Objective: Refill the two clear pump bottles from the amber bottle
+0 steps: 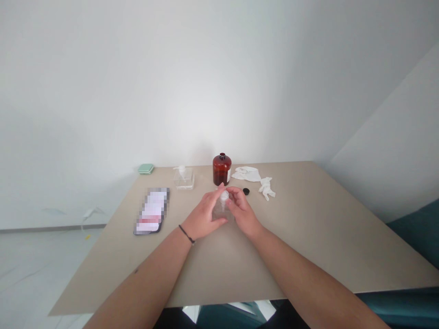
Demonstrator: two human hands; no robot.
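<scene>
Between my two hands stands a clear pump bottle (221,211) with a white pump top (224,196). My left hand (205,214) wraps around its left side, with the thumb low in front. The fingers of my right hand (242,211) close on the pump top from the right. Just behind is a brown glass bottle (220,171), its neck uncapped and a white label on its right side. A small black cap (246,191) lies on the table past my right fingers. My fingers partly hide the clear bottle.
A second clear pump bottle (184,182) stands at the back left, near a green box (146,169). A phone (152,211) lies left of my hands. White crumpled tissue (247,173) and a white glove-like piece (267,188) lie at the back right, before the wall (219,82).
</scene>
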